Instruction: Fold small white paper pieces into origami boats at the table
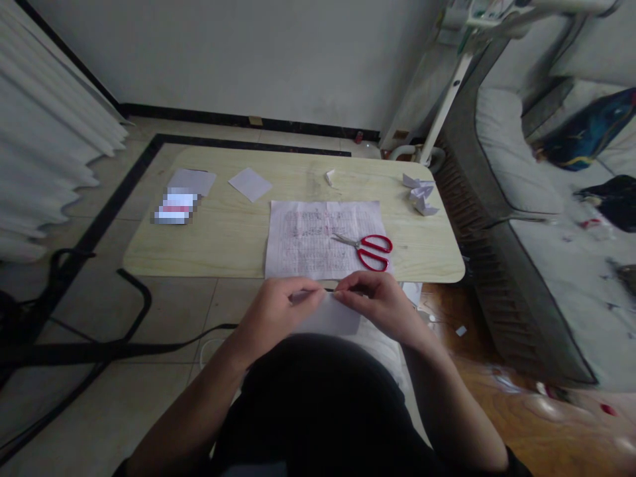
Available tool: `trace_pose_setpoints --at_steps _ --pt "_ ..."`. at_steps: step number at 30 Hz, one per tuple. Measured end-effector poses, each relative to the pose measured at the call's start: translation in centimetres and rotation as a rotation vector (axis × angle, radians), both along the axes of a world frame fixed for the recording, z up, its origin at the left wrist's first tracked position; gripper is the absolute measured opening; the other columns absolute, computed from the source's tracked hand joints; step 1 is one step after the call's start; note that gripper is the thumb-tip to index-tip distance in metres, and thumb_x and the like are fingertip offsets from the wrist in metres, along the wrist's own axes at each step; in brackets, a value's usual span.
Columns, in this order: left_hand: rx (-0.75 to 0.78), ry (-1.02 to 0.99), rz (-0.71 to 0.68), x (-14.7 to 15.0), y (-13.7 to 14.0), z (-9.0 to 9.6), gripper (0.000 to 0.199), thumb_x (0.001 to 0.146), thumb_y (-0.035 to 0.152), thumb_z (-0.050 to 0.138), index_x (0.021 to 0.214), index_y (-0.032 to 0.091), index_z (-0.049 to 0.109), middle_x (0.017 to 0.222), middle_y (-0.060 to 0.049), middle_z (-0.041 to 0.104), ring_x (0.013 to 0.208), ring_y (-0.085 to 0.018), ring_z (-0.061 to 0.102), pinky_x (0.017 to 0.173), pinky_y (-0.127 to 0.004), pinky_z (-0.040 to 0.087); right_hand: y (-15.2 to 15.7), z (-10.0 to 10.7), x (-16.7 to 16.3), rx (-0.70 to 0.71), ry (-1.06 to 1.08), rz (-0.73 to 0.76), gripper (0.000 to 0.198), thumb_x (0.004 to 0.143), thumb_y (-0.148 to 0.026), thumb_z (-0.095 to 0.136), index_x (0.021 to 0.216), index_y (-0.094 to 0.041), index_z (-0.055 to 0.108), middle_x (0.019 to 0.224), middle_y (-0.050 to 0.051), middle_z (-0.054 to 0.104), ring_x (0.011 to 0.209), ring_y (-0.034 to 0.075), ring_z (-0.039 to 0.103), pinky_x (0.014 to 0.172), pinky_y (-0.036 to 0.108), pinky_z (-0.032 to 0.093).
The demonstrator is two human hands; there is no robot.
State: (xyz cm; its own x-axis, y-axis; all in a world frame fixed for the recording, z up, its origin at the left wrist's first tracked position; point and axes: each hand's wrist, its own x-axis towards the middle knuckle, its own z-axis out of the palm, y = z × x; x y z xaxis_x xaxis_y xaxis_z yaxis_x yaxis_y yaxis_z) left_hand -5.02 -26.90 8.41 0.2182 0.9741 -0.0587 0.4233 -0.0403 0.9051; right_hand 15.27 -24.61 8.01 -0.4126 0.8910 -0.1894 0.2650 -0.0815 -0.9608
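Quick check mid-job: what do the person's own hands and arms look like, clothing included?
The left hand and right hand are bare, with no gloves, rings or watch visible. The forearms are uncovered; dark sleeve edges show at the bottom, beside a black top.

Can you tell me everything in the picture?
Table: one, pale yellow, middle
Printed sheet: one, whitish, on table
Scissors: one pair, red handles, on printed sheet
Flat papers: at least two, whitish, table's left
Blurred item: one, white-pink, table's left
Folded papers: count unclear, white, table's right end
Paper scrap: one, white, table's back
Curtain: one, white, left
Sofa: one, grey, right
Pole: one, white, right
Held paper: one, white, at front
Left hand, right hand: one each, bare, holding held paper
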Motion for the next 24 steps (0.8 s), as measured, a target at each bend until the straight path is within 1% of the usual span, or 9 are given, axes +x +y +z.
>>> trace_pose_setpoints --at_steps 4,9,14,16,21,24 --pt "-0.003 0.002 0.002 0.05 0.03 -0.05 0.017 0.086 0.028 0.061 0.085 0.020 0.076 0.081 0.000 0.076 0.072 -0.013 0.068 0.064 -0.020 0.051 0.01 -0.04 0.05 0.001 -0.008 -0.013 0.014 0.080 -0.030 0.069 0.078 -0.016 0.069 0.072 0.001 0.066 0.066 0.012 0.056 0.058 0.024 0.041" --pt "-0.027 0.034 0.000 -0.02 0.04 0.06 0.021 0.087 0.032 0.060 0.082 0.019 0.076 0.075 0.000 0.074 0.068 -0.013 0.066 0.059 -0.020 0.048 -0.03 -0.01 0.27 -0.003 -0.043 -0.028 0.014 0.079 -0.030 0.069 0.078 -0.016 0.070 0.073 0.002 0.067 0.067 0.013 0.057 0.060 0.025 0.043" --pt "-0.064 0.034 0.005 -0.25 0.01 0.24 0.024 0.087 0.034 0.058 0.080 0.018 0.075 0.073 0.000 0.073 0.067 -0.014 0.065 0.057 -0.021 0.048 -0.11 0.01 0.63 -0.006 -0.082 -0.047 0.016 0.078 -0.032 0.070 0.078 -0.016 0.071 0.074 0.003 0.068 0.067 0.014 0.056 0.060 0.026 0.043" --pt "-0.069 0.021 0.005 -0.30 0.01 0.22 0.024 0.087 0.034 0.059 0.081 0.018 0.075 0.075 -0.001 0.073 0.069 -0.014 0.065 0.059 -0.021 0.049 -0.17 0.10 0.67 -0.006 -0.071 -0.044 0.015 0.079 -0.032 0.070 0.078 -0.016 0.071 0.074 0.003 0.068 0.067 0.014 0.056 0.060 0.026 0.043" --pt "-0.066 -0.018 -0.037 -0.07 0.26 0.31 0.018 0.084 0.032 0.062 0.089 0.020 0.075 0.086 -0.003 0.076 0.079 -0.016 0.068 0.072 -0.025 0.054 -0.32 0.44 0.58 0.033 -0.062 -0.025 0.015 0.080 -0.031 0.069 0.079 -0.017 0.070 0.072 0.003 0.067 0.068 0.014 0.056 0.060 0.026 0.043" --pt "-0.082 -0.026 -0.045 0.09 0.49 0.50 0.018 0.084 0.031 0.062 0.087 0.019 0.075 0.085 -0.003 0.076 0.077 -0.016 0.069 0.071 -0.024 0.054 -0.37 0.34 0.59 0.049 -0.060 -0.018 0.014 0.080 -0.031 0.068 0.081 -0.017 0.070 0.075 0.003 0.068 0.069 0.014 0.056 0.061 0.027 0.043"
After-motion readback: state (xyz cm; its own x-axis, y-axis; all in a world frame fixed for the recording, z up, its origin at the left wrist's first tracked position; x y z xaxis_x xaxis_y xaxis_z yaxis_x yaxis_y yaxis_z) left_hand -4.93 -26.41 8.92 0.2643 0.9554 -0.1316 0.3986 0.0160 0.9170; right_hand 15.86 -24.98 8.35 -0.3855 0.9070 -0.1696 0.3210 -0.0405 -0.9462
